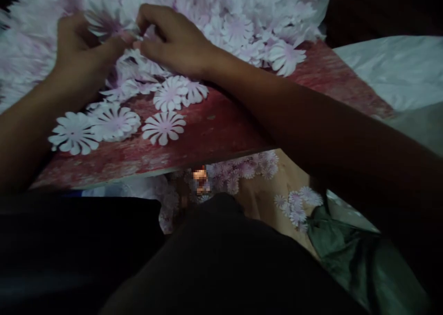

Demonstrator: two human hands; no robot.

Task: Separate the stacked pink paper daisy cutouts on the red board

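My left hand (83,51) pinches the edge of a white flower piece (109,25) with a pale purple centre, its petals standing up between my hands. Close on its right, my right hand (169,40) has thumb and forefinger bent together near the same flower; what lies between those fingertips is too blurred to make out. Both hands are above a big heap of similar flowers (238,28). Nearer the table's front edge lie a single flower (164,127), a flower at the left (74,132) and a small overlapping stack (116,120).
The worn red table (221,121) ends just above my dark-clothed legs. More flowers (296,206) lie on the floor below. White sheeting (398,70) is at the right, with green cloth (349,250) lower down. A clear bag (148,190) sits under the table edge.
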